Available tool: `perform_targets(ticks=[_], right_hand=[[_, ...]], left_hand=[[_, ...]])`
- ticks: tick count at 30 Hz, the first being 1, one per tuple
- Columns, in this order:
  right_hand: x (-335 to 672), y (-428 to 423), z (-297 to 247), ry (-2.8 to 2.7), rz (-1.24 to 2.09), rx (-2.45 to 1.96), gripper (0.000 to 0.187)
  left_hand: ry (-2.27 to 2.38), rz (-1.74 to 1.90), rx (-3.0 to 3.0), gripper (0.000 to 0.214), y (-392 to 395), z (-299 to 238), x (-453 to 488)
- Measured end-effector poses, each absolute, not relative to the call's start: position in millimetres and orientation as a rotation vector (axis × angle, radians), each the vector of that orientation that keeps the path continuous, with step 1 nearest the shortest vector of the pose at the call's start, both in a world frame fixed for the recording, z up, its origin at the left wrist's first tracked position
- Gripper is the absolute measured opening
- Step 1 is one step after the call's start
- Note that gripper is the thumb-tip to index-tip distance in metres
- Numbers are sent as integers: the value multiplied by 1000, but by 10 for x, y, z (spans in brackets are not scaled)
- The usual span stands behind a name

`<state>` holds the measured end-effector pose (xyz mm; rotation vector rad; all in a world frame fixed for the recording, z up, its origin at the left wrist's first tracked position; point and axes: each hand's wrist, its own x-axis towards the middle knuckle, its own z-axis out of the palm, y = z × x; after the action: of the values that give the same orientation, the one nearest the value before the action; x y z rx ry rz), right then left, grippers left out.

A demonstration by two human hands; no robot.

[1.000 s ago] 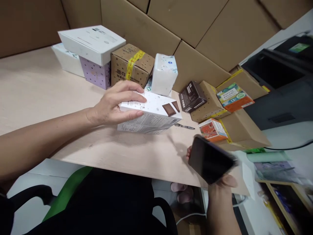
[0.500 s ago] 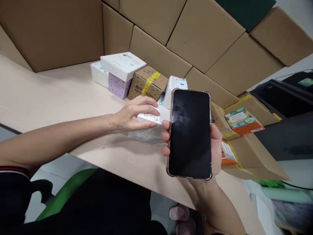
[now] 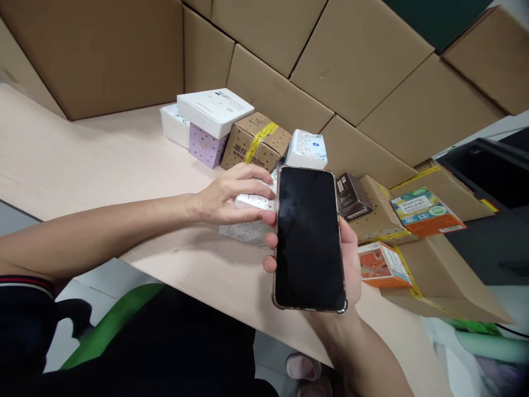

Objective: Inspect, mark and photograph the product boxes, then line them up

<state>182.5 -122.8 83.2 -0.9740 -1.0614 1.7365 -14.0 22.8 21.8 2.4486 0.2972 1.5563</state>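
My left hand [image 3: 229,196] grips the near end of a white printed box [image 3: 250,220] that lies on the pale wooden table [image 3: 82,160]. My right hand [image 3: 351,259] holds a dark-screened phone [image 3: 309,238] upright above the table, over the box's right end, which it hides. The phone's screen is black and faces me.
Behind the box stand a white box [image 3: 215,110] on a purple dotted one [image 3: 206,148], a taped brown carton [image 3: 256,140] and a tissue pack [image 3: 308,150]. To the right lie a dark small box [image 3: 351,196], cardboard parcels [image 3: 380,215] and orange cartons [image 3: 382,264]. Large cartons [image 3: 330,60] wall the back.
My right hand has lifted the phone from the table's right edge up in front of the box, screen toward me. The left hand has kept its grip on the white box.
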Motion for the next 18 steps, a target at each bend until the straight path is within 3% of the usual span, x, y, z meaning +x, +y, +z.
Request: perform_targets(ticks=[18], right_hand=[[1856, -1215, 825, -909, 1650, -953, 67]], left_hand=[[253, 1600, 2511, 27, 225, 244, -149]])
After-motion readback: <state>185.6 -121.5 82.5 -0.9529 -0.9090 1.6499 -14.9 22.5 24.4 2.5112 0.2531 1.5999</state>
